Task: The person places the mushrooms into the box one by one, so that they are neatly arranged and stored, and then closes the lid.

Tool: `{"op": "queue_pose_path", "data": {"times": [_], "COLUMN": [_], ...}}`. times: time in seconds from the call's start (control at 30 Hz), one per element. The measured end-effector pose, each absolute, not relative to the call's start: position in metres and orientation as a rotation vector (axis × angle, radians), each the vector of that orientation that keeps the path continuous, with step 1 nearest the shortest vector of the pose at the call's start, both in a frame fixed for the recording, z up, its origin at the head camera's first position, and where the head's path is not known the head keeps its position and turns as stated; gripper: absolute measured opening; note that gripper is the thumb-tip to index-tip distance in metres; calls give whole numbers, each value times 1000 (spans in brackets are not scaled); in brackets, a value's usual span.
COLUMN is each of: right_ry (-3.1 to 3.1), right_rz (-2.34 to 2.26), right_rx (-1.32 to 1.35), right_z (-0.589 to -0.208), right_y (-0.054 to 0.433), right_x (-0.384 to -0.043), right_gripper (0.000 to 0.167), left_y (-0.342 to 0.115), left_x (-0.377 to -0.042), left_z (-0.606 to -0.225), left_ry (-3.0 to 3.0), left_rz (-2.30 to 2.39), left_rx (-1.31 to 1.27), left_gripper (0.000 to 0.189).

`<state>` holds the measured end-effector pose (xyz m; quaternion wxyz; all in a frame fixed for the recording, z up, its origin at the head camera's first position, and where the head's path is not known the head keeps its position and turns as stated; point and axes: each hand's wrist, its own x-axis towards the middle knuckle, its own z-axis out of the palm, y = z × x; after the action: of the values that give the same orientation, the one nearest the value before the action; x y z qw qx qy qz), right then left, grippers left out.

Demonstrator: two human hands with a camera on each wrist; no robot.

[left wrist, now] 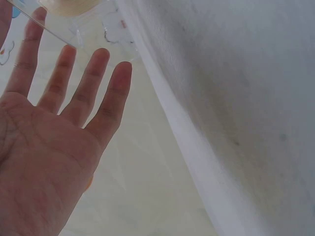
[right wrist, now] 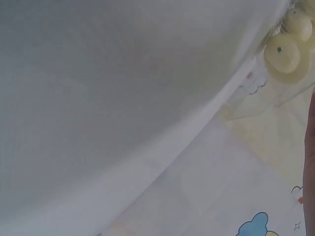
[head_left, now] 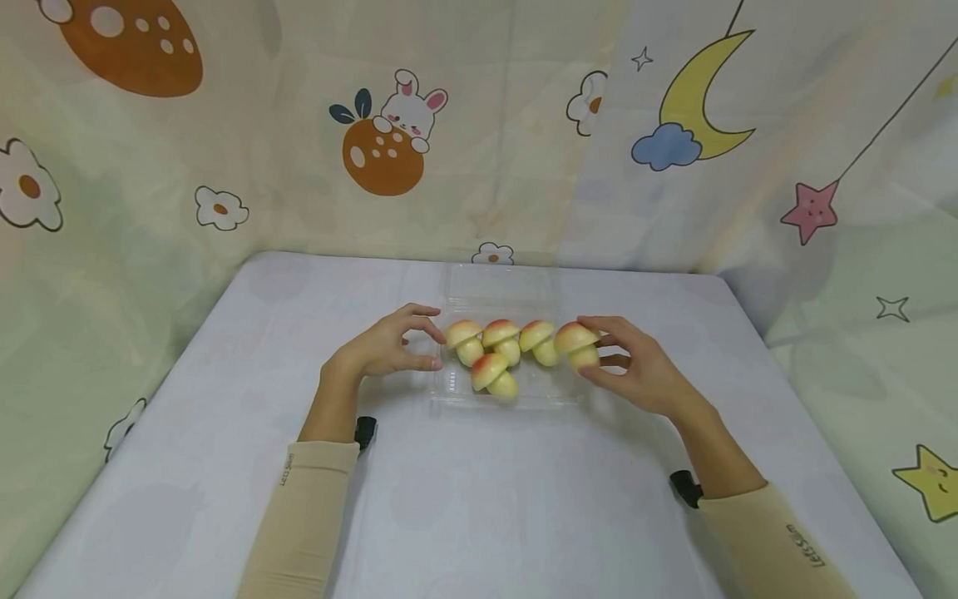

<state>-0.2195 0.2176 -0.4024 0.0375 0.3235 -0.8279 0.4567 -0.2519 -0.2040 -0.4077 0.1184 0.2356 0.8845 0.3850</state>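
Note:
A clear plastic box (head_left: 456, 389) lies on the table with its lid (head_left: 501, 289) folded back. Yellow mushroom-shaped pieces with reddish caps sit in it: three along the back, one mushroom (head_left: 490, 373) in front. At the box's right end, my right hand (head_left: 639, 366) pinches another mushroom (head_left: 576, 339) between thumb and fingers. My left hand (head_left: 385, 345) has its fingers spread at the box's left side, fingertips close to the leftmost mushroom (head_left: 466, 339). The left wrist view shows the left fingers (left wrist: 91, 83) fairly straight beside the clear plastic. Only a sliver of the right hand appears in the right wrist view.
A white cloth covers the table (head_left: 509, 507). Behind it and at both sides hangs a printed curtain (head_left: 509, 166) with cartoon fruit, flowers, a moon and stars. Beige sleeves (head_left: 303, 516) cover both forearms, and a black device (head_left: 366, 433) sits at each wrist.

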Motion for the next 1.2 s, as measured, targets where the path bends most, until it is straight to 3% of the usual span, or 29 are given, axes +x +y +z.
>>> {"op": "queue_pose_path", "data": {"times": [1.2], "right_ry": [-2561], "right_rz": [1270], "right_rx": [1161], "right_z": [-408], "right_y": [177], "right_x": [-220], "right_gripper": [59], "left_y": [-204], "left_x": [-252], "left_z": [-406], "left_ry": [2587], "left_rz": [1126], "left_rx": [674], "left_gripper": [42]}}
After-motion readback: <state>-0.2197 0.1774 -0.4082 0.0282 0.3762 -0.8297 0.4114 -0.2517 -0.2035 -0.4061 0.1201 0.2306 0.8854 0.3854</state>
